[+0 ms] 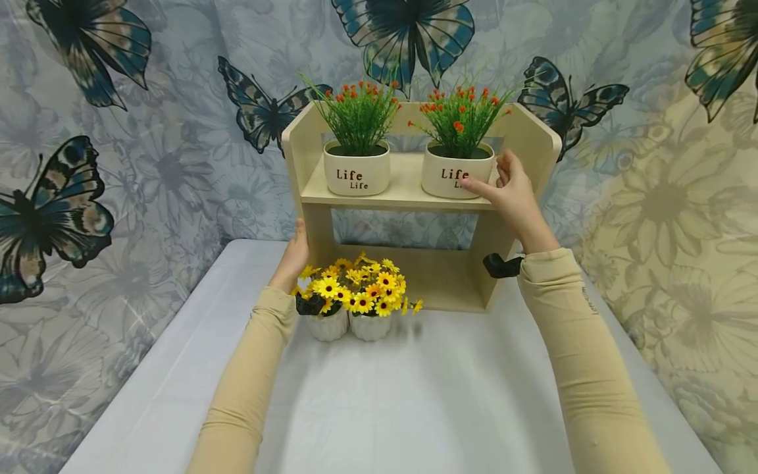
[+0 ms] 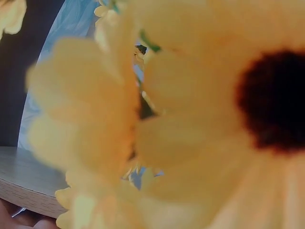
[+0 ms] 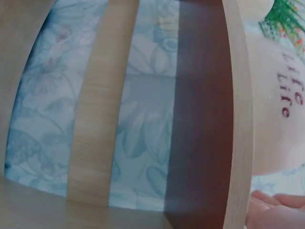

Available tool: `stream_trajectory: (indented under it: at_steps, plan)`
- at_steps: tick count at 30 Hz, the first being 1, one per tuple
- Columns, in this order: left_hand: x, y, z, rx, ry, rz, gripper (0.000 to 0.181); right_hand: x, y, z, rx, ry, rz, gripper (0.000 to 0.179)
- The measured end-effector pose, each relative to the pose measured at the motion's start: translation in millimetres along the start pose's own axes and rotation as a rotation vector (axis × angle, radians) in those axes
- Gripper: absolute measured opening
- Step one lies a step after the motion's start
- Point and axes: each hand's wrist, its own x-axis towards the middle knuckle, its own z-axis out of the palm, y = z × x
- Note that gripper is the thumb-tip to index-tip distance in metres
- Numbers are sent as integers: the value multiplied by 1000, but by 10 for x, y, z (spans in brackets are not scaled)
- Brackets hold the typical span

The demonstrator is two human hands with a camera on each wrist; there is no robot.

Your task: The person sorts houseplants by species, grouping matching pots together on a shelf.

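Note:
A two-tier wooden shelf [image 1: 403, 205] stands on the table. On its upper board are two white oval pots marked "Life", the left pot [image 1: 356, 174] and the right pot [image 1: 441, 178], both with green grass and small red flowers. My right hand [image 1: 512, 191] is beside the right pot, its thumb in front of the lettering; the right wrist view shows a gap between fingers [image 3: 276, 210] and pot. Against the outer left side of the shelf rests my left hand [image 1: 294, 257]. Yellow flowers [image 2: 190, 119] fill the left wrist view, hiding most of that hand.
Two small white pots [image 1: 371, 327] of yellow flowers [image 1: 361, 283] stand together before the shelf's lower left, near my left wrist. White cloth covers the table [image 1: 385, 401]. A butterfly-print backdrop [image 1: 148, 184] encloses the back and sides.

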Motion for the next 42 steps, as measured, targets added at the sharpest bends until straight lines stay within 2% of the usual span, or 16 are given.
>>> stream_trajectory:
  at_steps: [4,9,12,18,22,29,42]
  plan:
    - [7,0,-7,-3,-3,-12,95,-142,4,8,50,52,-29,103]
    - [12,4,-5,-10,-5,-24,96,-351,66,39,176,159,-128,95]
    - [14,17,-7,-15,-1,-20,96,-477,121,59,233,189,-182,87]
    - [16,41,-14,-9,8,-31,97,-695,291,116,269,104,-198,76]
    - [12,43,-9,-8,2,-32,96,-817,439,146,297,94,-190,73]
    - [-10,37,4,-9,8,-67,98,-1020,717,249,305,48,-129,74]
    - [-3,25,3,-18,5,-34,96,-1277,1234,639,272,-114,-15,75]
